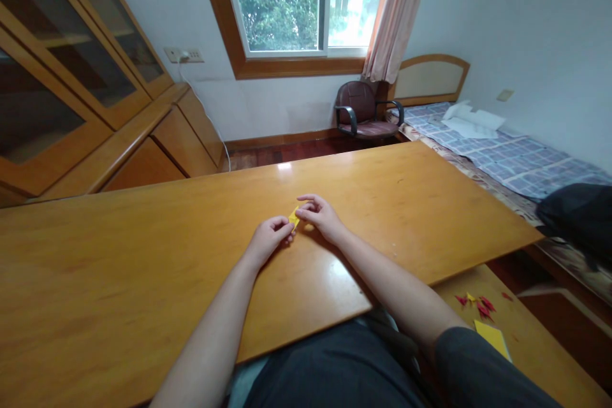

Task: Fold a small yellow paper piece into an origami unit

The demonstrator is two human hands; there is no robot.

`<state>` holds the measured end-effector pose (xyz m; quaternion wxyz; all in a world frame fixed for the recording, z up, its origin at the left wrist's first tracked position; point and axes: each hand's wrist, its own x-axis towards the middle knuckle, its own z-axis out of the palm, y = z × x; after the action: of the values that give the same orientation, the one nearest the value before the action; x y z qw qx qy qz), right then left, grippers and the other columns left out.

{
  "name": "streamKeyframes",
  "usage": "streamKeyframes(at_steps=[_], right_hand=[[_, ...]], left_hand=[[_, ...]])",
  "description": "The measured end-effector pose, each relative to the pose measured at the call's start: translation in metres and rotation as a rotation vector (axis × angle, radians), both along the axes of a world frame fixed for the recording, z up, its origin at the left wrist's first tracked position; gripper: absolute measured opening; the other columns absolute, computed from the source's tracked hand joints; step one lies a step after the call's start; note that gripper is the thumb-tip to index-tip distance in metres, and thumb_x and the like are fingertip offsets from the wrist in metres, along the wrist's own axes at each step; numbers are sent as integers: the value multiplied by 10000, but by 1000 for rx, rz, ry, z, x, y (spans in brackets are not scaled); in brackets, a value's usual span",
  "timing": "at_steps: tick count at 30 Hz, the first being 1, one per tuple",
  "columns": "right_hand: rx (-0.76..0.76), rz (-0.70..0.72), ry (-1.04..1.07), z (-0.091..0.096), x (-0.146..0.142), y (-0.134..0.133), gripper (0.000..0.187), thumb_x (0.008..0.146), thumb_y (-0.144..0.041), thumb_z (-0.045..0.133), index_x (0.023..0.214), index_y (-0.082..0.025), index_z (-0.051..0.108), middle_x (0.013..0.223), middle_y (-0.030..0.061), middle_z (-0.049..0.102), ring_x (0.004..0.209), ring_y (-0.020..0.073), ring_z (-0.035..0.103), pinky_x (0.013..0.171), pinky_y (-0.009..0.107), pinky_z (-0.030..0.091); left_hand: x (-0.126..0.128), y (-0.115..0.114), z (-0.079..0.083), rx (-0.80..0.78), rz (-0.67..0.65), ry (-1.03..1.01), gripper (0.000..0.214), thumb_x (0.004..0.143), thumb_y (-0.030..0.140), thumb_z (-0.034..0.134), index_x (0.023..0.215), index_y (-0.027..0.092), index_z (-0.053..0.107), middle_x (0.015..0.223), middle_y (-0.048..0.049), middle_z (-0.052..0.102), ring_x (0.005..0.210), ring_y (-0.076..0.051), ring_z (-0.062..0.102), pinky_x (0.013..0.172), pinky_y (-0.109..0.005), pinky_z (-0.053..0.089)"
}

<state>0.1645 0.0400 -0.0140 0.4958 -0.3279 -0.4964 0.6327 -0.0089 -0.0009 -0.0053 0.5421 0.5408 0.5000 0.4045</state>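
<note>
A small piece of folded yellow paper is held just above the wooden table, between my two hands. My left hand pinches its lower left side between thumb and fingers. On the upper right side, my right hand grips the paper with thumb and fingertip, while another finger stretches out above. The paper's exact folds are too small to make out.
On a lower surface at the right lie several small red folded paper pieces, a small yellow one and a yellow paper sheet. Beyond stand a chair, a bed with a black bag, and a cabinet.
</note>
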Motion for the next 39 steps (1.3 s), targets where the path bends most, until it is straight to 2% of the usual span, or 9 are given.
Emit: streamKeyframes(at_steps=[4,6,8,15,22,26,29,31,39], right_hand=[[4,9,22,-2,-1,0,384,705,-338,774,1027,-179,637,743,-33,648,670,97,576,688,237,454],[-2,19,-18,-3,-1,-1,288,713,-359,765,894,-161,659,772,-14,662,685,99,578,689,236,451],[5,32,-47,-3,-1,-1,275,701,-367,773,835,-157,657,767,-12,664,685,100,576,689,236,449],[51,68,-134,-4,-4,-2,295,723,-429,744,808,-161,656,722,-9,657,657,112,567,651,241,445],[163,24,-233,-9,-5,1,230,763,-387,697,781,-159,665,740,-4,650,702,126,574,696,254,445],[220,-10,-293,-10,-5,1,217,794,-378,663,771,-164,642,722,-5,635,684,127,566,667,247,448],[283,-5,-399,-10,-6,-2,162,833,-312,622,766,-165,620,706,-7,625,641,118,567,618,231,442],[306,24,-477,-10,-7,-4,139,864,-266,583,773,-166,612,685,-6,636,614,114,580,607,224,441],[434,18,-725,-4,-9,-10,125,890,-220,552,821,-167,642,723,8,693,654,117,606,648,214,443]], left_hand=[[-2,1,-1,-3,31,-30,317,745,459,704,694,150,656,605,-24,633,525,-118,549,530,-223,422],[-4,3,-4,13,35,-42,317,758,463,696,716,149,678,613,-32,643,543,-125,563,546,-228,431],[-5,4,-6,38,50,-52,322,770,468,689,728,149,697,619,-36,647,560,-130,568,562,-230,437],[-6,7,-12,46,87,-113,305,754,465,718,743,160,710,686,-32,663,613,-134,580,602,-235,455],[-5,6,-12,51,70,-49,311,778,461,701,739,153,677,690,-21,644,625,-119,571,612,-218,448],[-3,9,-15,78,136,-60,354,740,435,735,958,167,657,741,-10,643,629,-127,583,604,-228,471],[-7,9,-15,223,234,29,397,708,381,762,1037,194,641,923,-36,653,703,-133,611,653,-246,510],[-12,9,-14,357,237,118,336,764,347,718,1063,214,644,1073,-58,619,814,-142,626,736,-262,529],[-27,5,-7,694,234,389,201,882,295,609,1074,249,648,1075,-33,544,784,-112,616,740,-294,578]])
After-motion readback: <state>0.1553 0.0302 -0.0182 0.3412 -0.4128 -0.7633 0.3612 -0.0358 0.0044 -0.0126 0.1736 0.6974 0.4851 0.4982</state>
